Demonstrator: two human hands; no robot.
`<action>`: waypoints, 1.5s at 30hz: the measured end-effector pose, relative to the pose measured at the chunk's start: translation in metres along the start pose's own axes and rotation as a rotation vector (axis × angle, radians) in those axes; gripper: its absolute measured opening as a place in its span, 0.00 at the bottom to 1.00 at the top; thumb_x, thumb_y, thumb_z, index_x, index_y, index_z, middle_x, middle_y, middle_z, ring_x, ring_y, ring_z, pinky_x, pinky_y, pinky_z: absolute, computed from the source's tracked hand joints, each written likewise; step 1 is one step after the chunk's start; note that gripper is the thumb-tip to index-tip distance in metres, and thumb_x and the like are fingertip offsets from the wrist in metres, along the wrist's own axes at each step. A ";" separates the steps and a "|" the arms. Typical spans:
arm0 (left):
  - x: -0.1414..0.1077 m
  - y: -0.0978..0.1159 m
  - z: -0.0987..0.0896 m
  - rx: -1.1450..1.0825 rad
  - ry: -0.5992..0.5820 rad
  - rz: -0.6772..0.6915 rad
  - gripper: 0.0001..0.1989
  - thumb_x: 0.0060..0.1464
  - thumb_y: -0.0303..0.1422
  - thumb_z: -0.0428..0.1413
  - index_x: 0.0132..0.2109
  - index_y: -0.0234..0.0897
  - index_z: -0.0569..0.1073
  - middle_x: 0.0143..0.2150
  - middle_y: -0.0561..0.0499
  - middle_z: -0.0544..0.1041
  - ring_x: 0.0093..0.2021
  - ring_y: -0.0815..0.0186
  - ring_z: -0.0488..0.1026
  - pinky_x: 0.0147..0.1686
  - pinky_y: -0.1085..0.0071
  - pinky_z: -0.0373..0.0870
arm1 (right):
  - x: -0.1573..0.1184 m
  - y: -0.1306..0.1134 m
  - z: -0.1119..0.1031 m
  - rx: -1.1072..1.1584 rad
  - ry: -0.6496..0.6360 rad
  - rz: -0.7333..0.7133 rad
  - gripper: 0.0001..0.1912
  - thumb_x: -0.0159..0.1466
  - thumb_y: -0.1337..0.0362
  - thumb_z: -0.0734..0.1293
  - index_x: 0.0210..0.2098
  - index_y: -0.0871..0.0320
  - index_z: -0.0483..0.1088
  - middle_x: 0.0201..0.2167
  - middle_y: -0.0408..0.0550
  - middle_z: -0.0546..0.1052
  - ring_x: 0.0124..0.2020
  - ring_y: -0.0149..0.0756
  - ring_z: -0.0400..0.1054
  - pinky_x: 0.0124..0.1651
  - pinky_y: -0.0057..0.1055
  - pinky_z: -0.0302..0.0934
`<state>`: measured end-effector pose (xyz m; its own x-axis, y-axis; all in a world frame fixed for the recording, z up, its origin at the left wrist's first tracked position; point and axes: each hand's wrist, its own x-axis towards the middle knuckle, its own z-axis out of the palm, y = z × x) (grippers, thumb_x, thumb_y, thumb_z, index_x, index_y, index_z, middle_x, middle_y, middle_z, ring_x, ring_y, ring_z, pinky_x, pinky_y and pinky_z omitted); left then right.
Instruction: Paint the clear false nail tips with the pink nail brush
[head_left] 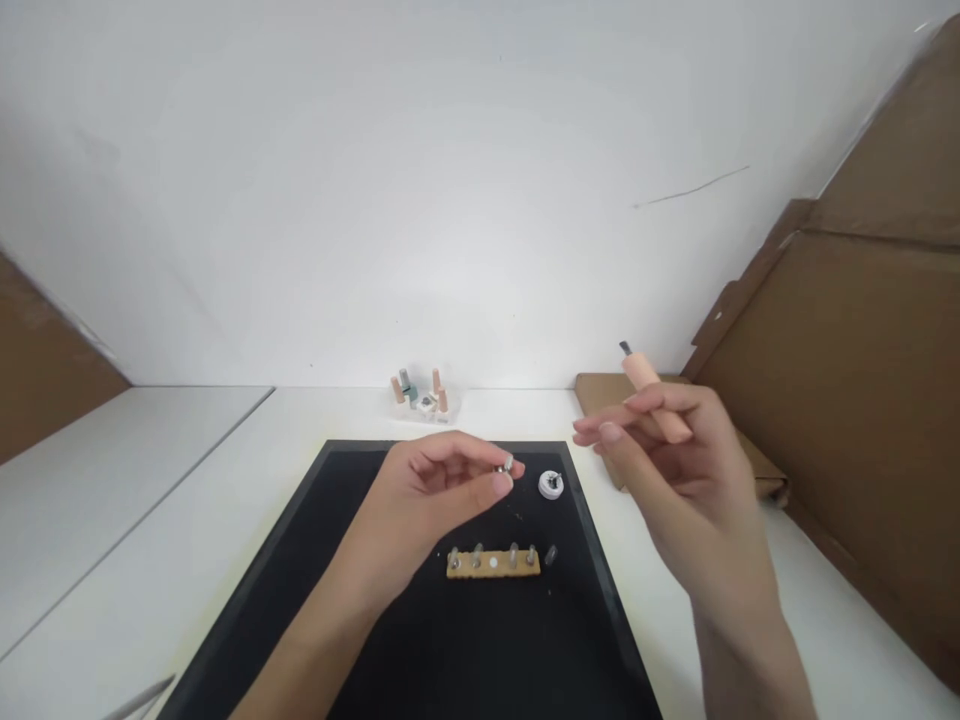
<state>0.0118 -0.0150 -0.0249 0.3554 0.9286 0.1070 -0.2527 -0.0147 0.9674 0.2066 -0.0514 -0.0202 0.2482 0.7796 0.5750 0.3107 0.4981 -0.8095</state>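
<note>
Above the black mat (480,640), my left hand (442,480) pinches a small clear and silvery piece (507,465) between thumb and fingertips. My right hand (675,460) is raised to the right and holds a peach-coloured brush handle (651,388), its short dark bristles pointing up and left. A tan strip (493,565) on the mat carries several clear nail tips, with a white dot at its middle. One loose clear tip (551,555) lies just right of the strip. Between my hands, farther back, sits a small round white container (550,485) with dark pieces on it.
A clear tray (450,412) with several peach and green-grey bottles stands at the back, near the white wall. A flat cardboard box (600,390) lies behind my right hand. Large cardboard panels (862,330) rise on the right; another piece (45,360) is at the left.
</note>
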 end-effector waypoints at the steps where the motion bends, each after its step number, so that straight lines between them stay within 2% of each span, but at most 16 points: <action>1: -0.001 -0.003 -0.002 0.014 0.005 0.010 0.07 0.50 0.24 0.68 0.31 0.42 0.84 0.32 0.56 0.87 0.35 0.73 0.81 0.37 0.82 0.75 | -0.003 0.002 -0.001 -0.023 0.001 0.001 0.07 0.66 0.66 0.67 0.40 0.49 0.65 0.32 0.41 0.79 0.39 0.34 0.77 0.28 0.24 0.66; 6: -0.005 -0.011 -0.005 0.045 0.020 0.051 0.07 0.51 0.23 0.67 0.32 0.42 0.84 0.32 0.56 0.86 0.36 0.72 0.81 0.37 0.82 0.75 | -0.011 0.004 -0.012 -0.144 -0.079 0.041 0.06 0.67 0.62 0.65 0.38 0.49 0.61 0.37 0.44 0.80 0.49 0.38 0.75 0.30 0.25 0.62; 9: -0.007 -0.010 -0.005 0.039 0.013 0.067 0.08 0.51 0.23 0.67 0.31 0.42 0.84 0.32 0.57 0.86 0.35 0.72 0.81 0.37 0.82 0.75 | -0.015 0.012 -0.020 -0.337 -0.171 0.079 0.06 0.67 0.59 0.65 0.38 0.49 0.61 0.37 0.45 0.80 0.48 0.41 0.75 0.33 0.27 0.63; 11: -0.009 -0.008 -0.007 0.033 0.009 0.077 0.08 0.51 0.22 0.67 0.31 0.42 0.84 0.32 0.56 0.86 0.35 0.72 0.81 0.37 0.82 0.75 | -0.025 0.027 -0.021 -0.479 -0.277 0.123 0.05 0.67 0.59 0.64 0.37 0.51 0.62 0.36 0.46 0.80 0.43 0.41 0.77 0.36 0.31 0.66; 13: -0.012 -0.006 -0.008 0.033 0.010 0.081 0.08 0.51 0.22 0.67 0.31 0.42 0.84 0.32 0.56 0.86 0.35 0.72 0.81 0.37 0.82 0.75 | -0.041 0.050 -0.018 -0.522 -0.333 0.143 0.04 0.64 0.61 0.64 0.38 0.52 0.64 0.35 0.46 0.80 0.39 0.41 0.77 0.39 0.34 0.68; 18: -0.019 0.003 -0.011 0.041 -0.009 0.078 0.07 0.51 0.23 0.67 0.31 0.41 0.84 0.33 0.55 0.87 0.36 0.69 0.82 0.38 0.79 0.77 | -0.096 0.111 0.000 -0.652 -0.309 0.214 0.19 0.60 0.68 0.62 0.51 0.56 0.65 0.35 0.49 0.80 0.37 0.45 0.79 0.37 0.38 0.70; 21: -0.023 0.009 -0.013 0.053 -0.017 0.078 0.07 0.51 0.24 0.67 0.31 0.41 0.84 0.33 0.54 0.87 0.37 0.67 0.82 0.39 0.76 0.77 | -0.121 0.130 0.013 -0.709 -0.275 0.228 0.28 0.59 0.69 0.61 0.59 0.59 0.59 0.39 0.52 0.80 0.39 0.47 0.79 0.40 0.41 0.72; 24: -0.027 0.015 -0.016 0.062 -0.008 0.075 0.05 0.51 0.25 0.67 0.31 0.41 0.84 0.33 0.53 0.87 0.37 0.66 0.82 0.39 0.75 0.78 | -0.134 0.134 0.024 -0.752 -0.253 0.222 0.31 0.59 0.71 0.62 0.62 0.60 0.57 0.38 0.51 0.79 0.39 0.46 0.77 0.41 0.41 0.72; 26: -0.030 0.019 -0.017 0.060 -0.007 0.069 0.05 0.50 0.26 0.68 0.31 0.41 0.84 0.33 0.53 0.87 0.37 0.65 0.83 0.39 0.74 0.78 | -0.138 0.134 0.029 -0.779 -0.245 0.214 0.28 0.61 0.71 0.63 0.61 0.62 0.59 0.37 0.50 0.79 0.38 0.44 0.76 0.41 0.41 0.72; 31: -0.035 0.024 -0.014 0.031 0.036 0.072 0.05 0.49 0.25 0.68 0.30 0.41 0.83 0.32 0.52 0.86 0.37 0.64 0.83 0.40 0.73 0.78 | -0.142 0.136 0.031 -0.836 -0.242 0.192 0.14 0.69 0.61 0.66 0.51 0.60 0.69 0.36 0.45 0.76 0.36 0.36 0.74 0.40 0.38 0.71; 35: -0.036 0.026 -0.014 0.044 0.032 0.080 0.03 0.49 0.26 0.68 0.30 0.40 0.83 0.33 0.51 0.86 0.38 0.61 0.83 0.41 0.69 0.79 | -0.141 0.137 0.031 -0.862 -0.246 0.179 0.11 0.69 0.58 0.66 0.43 0.60 0.72 0.36 0.45 0.76 0.35 0.34 0.73 0.40 0.37 0.70; 42: -0.037 0.030 -0.014 0.060 0.001 0.077 0.04 0.49 0.26 0.68 0.31 0.40 0.83 0.33 0.51 0.86 0.38 0.63 0.82 0.41 0.70 0.78 | -0.139 0.131 0.032 -0.803 -0.179 0.166 0.13 0.68 0.56 0.66 0.45 0.60 0.71 0.33 0.43 0.76 0.33 0.34 0.73 0.38 0.36 0.70; 45: -0.039 0.034 -0.011 0.051 0.024 0.077 0.05 0.50 0.26 0.67 0.31 0.41 0.83 0.33 0.52 0.86 0.37 0.65 0.82 0.40 0.72 0.77 | -0.129 0.116 0.028 -0.716 -0.123 0.144 0.12 0.66 0.60 0.65 0.46 0.59 0.69 0.30 0.44 0.76 0.31 0.38 0.74 0.35 0.38 0.70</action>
<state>-0.0205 -0.0473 0.0011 0.3146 0.9328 0.1760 -0.2320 -0.1043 0.9671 0.1847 -0.0834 -0.1910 0.2397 0.8765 0.4175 0.8159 0.0512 -0.5760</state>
